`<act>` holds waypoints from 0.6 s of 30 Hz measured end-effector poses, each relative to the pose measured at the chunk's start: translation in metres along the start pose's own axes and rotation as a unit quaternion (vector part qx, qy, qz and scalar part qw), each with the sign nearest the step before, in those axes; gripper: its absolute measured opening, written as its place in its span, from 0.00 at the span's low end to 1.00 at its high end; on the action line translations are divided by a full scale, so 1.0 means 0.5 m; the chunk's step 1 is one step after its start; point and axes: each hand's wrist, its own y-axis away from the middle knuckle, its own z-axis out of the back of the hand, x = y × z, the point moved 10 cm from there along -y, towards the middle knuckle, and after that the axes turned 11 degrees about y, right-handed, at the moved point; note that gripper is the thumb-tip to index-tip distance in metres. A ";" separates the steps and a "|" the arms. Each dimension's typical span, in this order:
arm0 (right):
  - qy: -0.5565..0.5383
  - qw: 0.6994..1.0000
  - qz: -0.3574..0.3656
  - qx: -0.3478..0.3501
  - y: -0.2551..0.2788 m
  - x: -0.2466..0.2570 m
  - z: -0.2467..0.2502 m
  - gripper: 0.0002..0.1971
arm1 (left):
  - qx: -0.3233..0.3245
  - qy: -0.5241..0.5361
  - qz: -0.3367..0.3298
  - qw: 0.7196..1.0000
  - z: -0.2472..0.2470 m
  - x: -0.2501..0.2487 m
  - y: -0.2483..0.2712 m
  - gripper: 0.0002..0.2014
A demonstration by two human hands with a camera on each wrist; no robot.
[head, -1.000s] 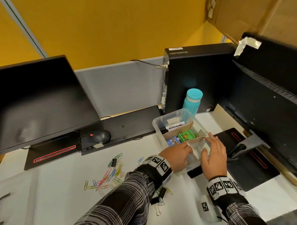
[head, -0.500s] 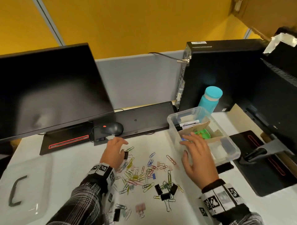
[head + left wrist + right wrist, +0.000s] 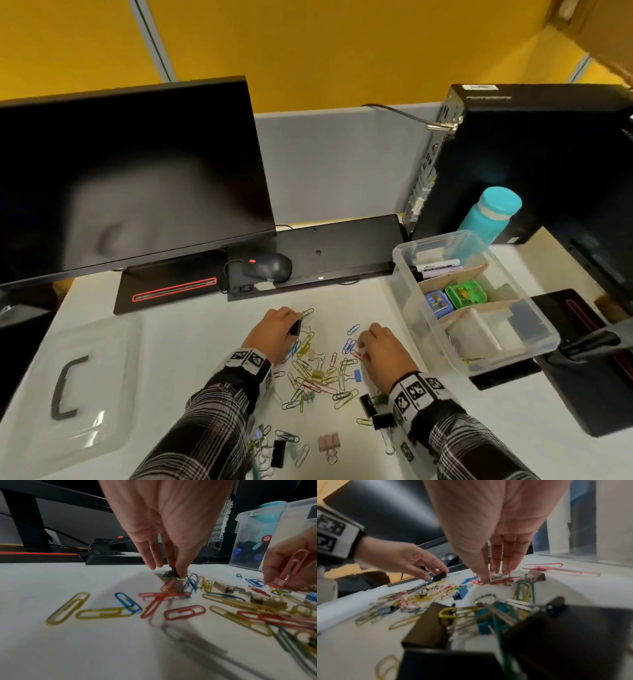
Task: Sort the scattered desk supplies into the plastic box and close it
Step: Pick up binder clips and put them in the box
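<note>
Coloured paper clips and binder clips point(image 3: 318, 377) lie scattered on the white desk in front of me. My left hand point(image 3: 294, 326) pinches a small black binder clip point(image 3: 439, 576) at the far left edge of the pile. My right hand point(image 3: 362, 346) pinches a pink paper clip point(image 3: 291, 566) at the pile's right side, and the clip stands upright between the fingers. The clear plastic box point(image 3: 411, 291) stands open to the right, with markers, small coloured boxes and cardboard dividers inside. Its clear lid point(image 3: 102, 394) with a black handle lies flat at the far left.
A monitor point(image 3: 137, 178) and its base stand at the back left, with a black mouse point(image 3: 269, 267) and a keyboard behind the pile. A teal bottle point(image 3: 489, 216) and a computer tower stand behind the box. Larger black binder clips point(image 3: 375, 411) lie near my right wrist.
Both hands have left the box and come down on the clip pile. The left hand got there first and took the black binder clip, then the right hand picked up the pink clip.
</note>
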 end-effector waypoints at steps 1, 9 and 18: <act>-0.043 0.999 -0.015 -0.011 0.004 -0.008 0.007 0.11 | -0.002 -0.002 0.002 1.000 -0.001 0.005 0.000 0.23; -0.405 0.901 -0.146 -0.052 0.085 -0.084 0.023 0.09 | -0.069 0.117 0.049 0.990 0.019 0.031 0.019 0.20; -0.171 0.967 -0.189 0.018 0.129 -0.135 -0.020 0.07 | -0.093 0.265 0.086 0.956 0.030 0.038 0.061 0.13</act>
